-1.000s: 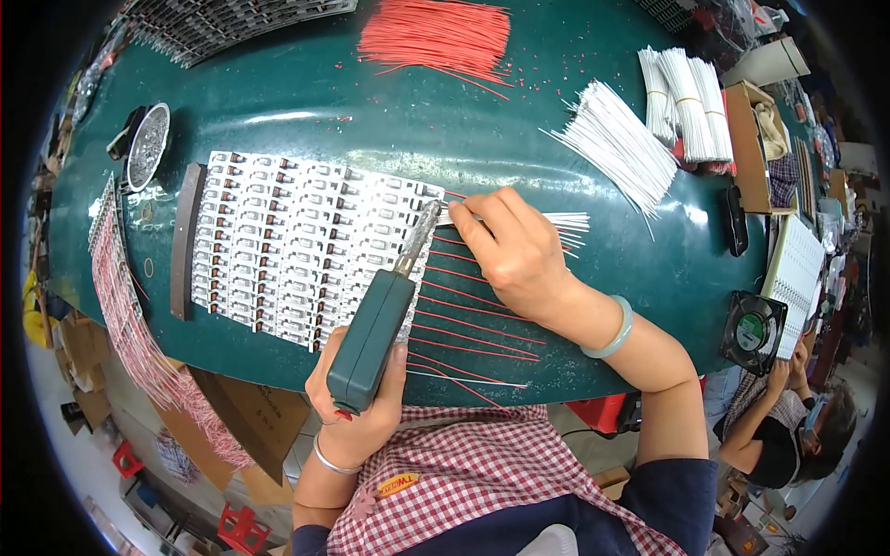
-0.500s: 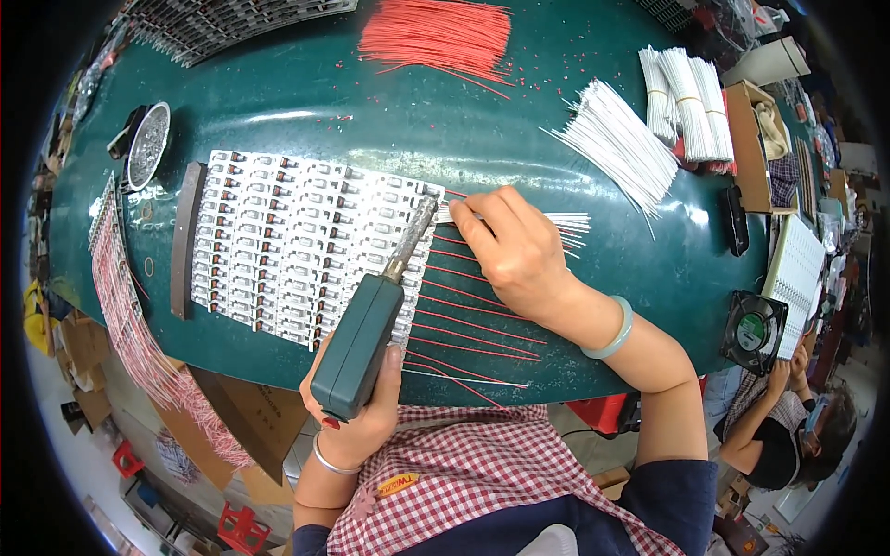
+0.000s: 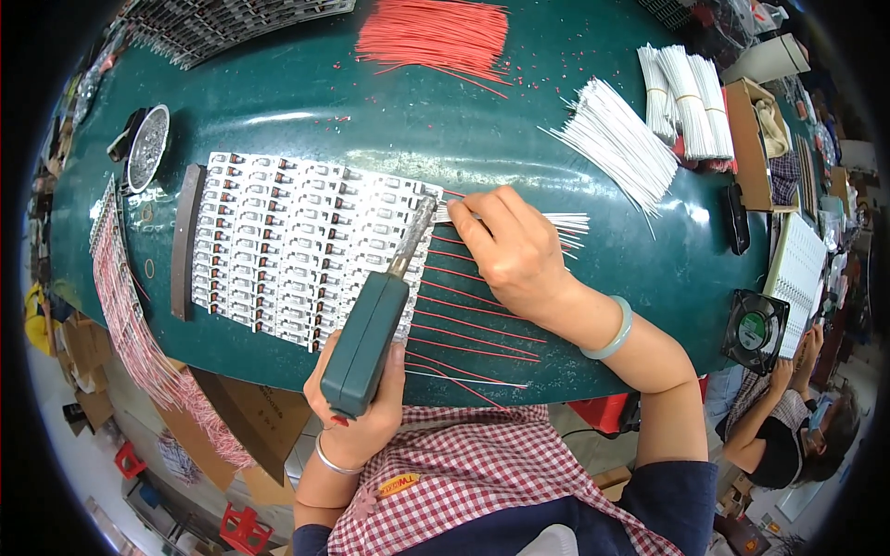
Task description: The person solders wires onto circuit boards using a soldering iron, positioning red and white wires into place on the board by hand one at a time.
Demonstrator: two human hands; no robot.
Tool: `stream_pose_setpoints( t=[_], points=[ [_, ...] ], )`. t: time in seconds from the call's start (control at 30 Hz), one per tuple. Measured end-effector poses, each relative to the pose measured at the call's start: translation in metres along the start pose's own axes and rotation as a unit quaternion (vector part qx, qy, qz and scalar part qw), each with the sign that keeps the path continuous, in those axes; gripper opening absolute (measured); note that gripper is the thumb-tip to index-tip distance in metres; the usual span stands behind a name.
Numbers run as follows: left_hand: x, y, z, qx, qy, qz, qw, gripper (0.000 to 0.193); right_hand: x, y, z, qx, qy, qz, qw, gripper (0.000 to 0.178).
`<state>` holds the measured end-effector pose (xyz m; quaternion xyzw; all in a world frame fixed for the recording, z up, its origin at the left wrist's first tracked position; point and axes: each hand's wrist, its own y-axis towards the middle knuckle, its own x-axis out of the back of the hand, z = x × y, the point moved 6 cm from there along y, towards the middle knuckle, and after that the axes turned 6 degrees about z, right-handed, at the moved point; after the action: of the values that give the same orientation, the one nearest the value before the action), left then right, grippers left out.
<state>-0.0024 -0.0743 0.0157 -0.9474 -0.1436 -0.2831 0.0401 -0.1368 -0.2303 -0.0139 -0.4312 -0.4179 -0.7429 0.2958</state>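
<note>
My left hand (image 3: pixel 369 434) is wrapped round the green body of a soldering gun (image 3: pixel 365 341). Its metal tip rests at the upper right corner of a white panel of small circuit boards (image 3: pixel 295 243), which carries rows of little components. Close to that tip, my right hand (image 3: pixel 515 248) is closed with thumb and forefinger pinched at the panel's right edge. White wires (image 3: pixel 569 224) stick out from behind its fingers; their other ends are mostly hidden by the hand. Below it, several red wires (image 3: pixel 482 326) run rightward from the panel's edge, with one white wire lying lowest.
A dark bar (image 3: pixel 187 243) lies along the panel's left side, near a round metal cup (image 3: pixel 148 148). Farther back are a red wire pile (image 3: pixel 432 39) and loose white wires (image 3: pixel 619 144). At right stands a small black fan (image 3: pixel 756 332); beyond it sits another person (image 3: pixel 788 417).
The soldering gun's body and my left hand have shifted slightly to the right, while the tip stays at the panel's corner. My right hand is almost unchanged.
</note>
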Motion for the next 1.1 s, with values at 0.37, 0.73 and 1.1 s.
stream_pose_setpoints(
  t=[0.37, 0.73, 1.1],
  points=[
    [0.0, -0.025, 0.016, 0.044, 0.003, -0.033, 0.998, 0.021, 0.002, 0.0, 0.001, 0.0, -0.003, -0.002, 1.0, 0.035],
    [-0.003, -0.004, 0.006, 0.019, -0.059, -0.022, 0.998, 0.018, 0.001, 0.0, 0.004, -0.003, -0.004, -0.007, 1.0, 0.034],
    [0.037, -0.031, 0.023, 0.124, -0.072, -0.206, 0.968, 0.03, -0.003, 0.0, 0.003, -0.003, -0.007, 0.002, 1.0, 0.034]
  ],
)
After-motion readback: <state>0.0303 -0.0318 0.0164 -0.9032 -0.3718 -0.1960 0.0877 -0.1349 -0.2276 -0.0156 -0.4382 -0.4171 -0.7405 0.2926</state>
